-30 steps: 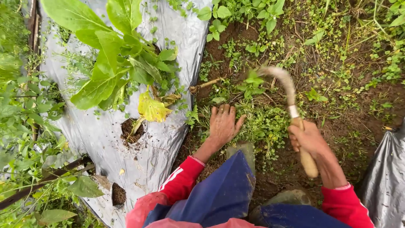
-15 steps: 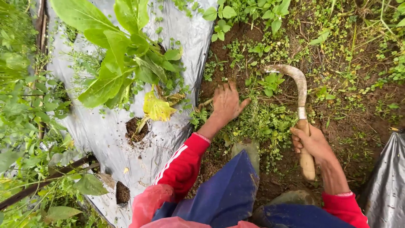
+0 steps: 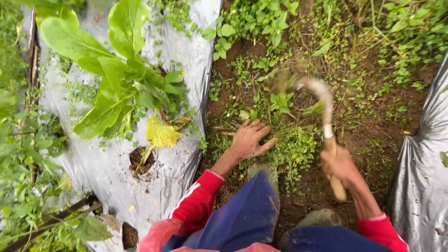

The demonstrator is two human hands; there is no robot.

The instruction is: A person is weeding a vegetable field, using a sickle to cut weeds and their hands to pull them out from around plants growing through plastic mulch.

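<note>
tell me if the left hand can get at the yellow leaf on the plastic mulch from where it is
Probably yes. The left hand rests on the weeds in the furrow, and the yellow leaf lies just across the edge of the plastic mulch, with only low greenery between them.

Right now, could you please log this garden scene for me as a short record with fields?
setting: weedy soil furrow between beds under grey plastic mulch
left hand: open, fingers spread, flat on the weeds
right hand: shut on the wooden handle of a sickle
sickle: curved blade blurred, above the weeds ahead of the left hand
plant: leafy crop growing through the mulch, one yellow leaf
hole: opening in the mulch, soil showing
clothing: red sleeves
</note>
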